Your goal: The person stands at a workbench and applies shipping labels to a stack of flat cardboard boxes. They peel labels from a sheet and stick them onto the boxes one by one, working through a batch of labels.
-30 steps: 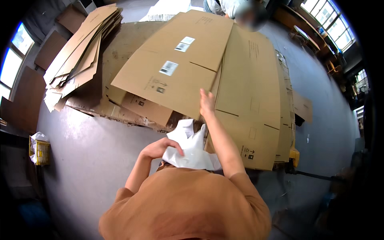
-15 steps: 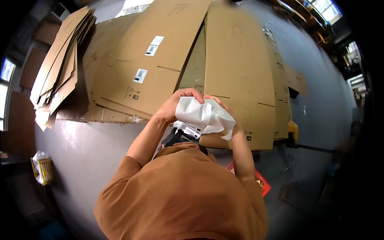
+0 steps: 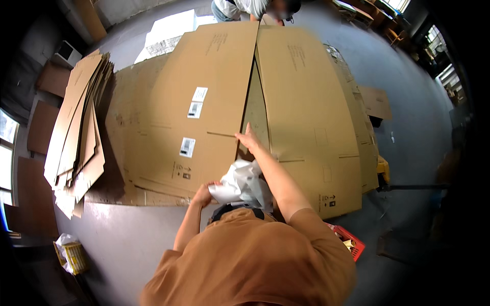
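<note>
My left hand is closed on the edge of a crumpled white sheet, thin paper or film, which hangs in front of my body. My right hand is stretched forward over the inner edge of the left flattened cardboard box. Its fingers are apart, with nothing seen in them; whether it touches the board I cannot tell. White labels are stuck on that board. To the right lies a second flattened cardboard box, with a narrow wedge-shaped gap between the two.
A stack of folded cardboard sheets leans at the left. White stacked material stands at the far side, near another person bending over. A red crate sits by my right side, a yellow basket at the lower left.
My right hand has let go of the white sheet and moved forward to the left board's edge. My left hand has drawn the sheet lower and nearer. A person has come into view at the far side.
</note>
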Tool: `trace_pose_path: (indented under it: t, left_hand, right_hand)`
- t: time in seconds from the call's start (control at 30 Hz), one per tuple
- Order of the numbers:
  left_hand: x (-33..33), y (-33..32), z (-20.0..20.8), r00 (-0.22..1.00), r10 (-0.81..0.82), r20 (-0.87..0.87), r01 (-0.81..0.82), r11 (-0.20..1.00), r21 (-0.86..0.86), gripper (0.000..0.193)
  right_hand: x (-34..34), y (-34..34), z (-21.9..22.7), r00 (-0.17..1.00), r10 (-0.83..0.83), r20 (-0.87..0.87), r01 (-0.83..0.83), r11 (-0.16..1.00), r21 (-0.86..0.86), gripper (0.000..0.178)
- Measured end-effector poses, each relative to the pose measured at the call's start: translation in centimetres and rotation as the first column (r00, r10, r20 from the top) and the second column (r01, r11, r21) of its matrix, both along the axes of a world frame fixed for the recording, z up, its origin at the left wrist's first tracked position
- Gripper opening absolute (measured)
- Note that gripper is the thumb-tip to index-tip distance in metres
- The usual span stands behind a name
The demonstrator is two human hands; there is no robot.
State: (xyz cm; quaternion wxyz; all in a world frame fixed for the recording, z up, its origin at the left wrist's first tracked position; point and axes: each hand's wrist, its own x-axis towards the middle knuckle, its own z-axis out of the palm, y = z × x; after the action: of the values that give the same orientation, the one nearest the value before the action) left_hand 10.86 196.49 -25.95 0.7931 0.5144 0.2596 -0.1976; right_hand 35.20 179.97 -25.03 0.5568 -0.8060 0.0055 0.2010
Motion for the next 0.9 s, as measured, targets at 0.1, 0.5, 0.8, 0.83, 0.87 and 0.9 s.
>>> trace_pose_path:
  t: [0.1,0.5,0.8,0.83,0.87,0.9]
  left_hand:
    - [-0.3,-0.3,0.0,0.996,-0.087,-0.031,0.089,0.993,0.074,0.014]
    - [5.6,-0.7,2.6,0.95,-0.31,0.028,0.29,0.916,0.278,0.019]
    - [13.8,-3.2,13.2,0.902,-0.164,0.4,0.042,0.954,0.298,0.013]
    - [14.6,-4.0,14.6,0.895,-0.172,0.411,0.049,0.955,0.292,0.012]
    - [15.1,-4.8,15.9,0.889,-0.181,0.42,0.059,0.956,0.288,0.011]
    - [15.7,-5.5,16.7,0.879,-0.181,0.44,0.06,0.96,0.274,0.011]
  right_hand:
    - [0.3,2.4,0.9,0.98,0.146,-0.138,-0.109,0.964,0.242,0.091]
    - [0.0,2.1,2.9,0.931,0.347,-0.111,-0.297,0.9,0.32,0.07]
    - [-8.4,-10.7,13.5,0.988,0.02,0.156,-0.082,0.912,0.402,0.05]
    - [-8.9,-11.7,14.1,0.977,-0.036,0.209,-0.055,0.908,0.416,0.052]
    - [-9.5,-12.3,15.0,0.966,-0.008,0.258,-0.09,0.925,0.368,0.053]
    - [-10.0,-12.8,15.9,0.952,0.023,0.304,-0.124,0.94,0.317,0.055]
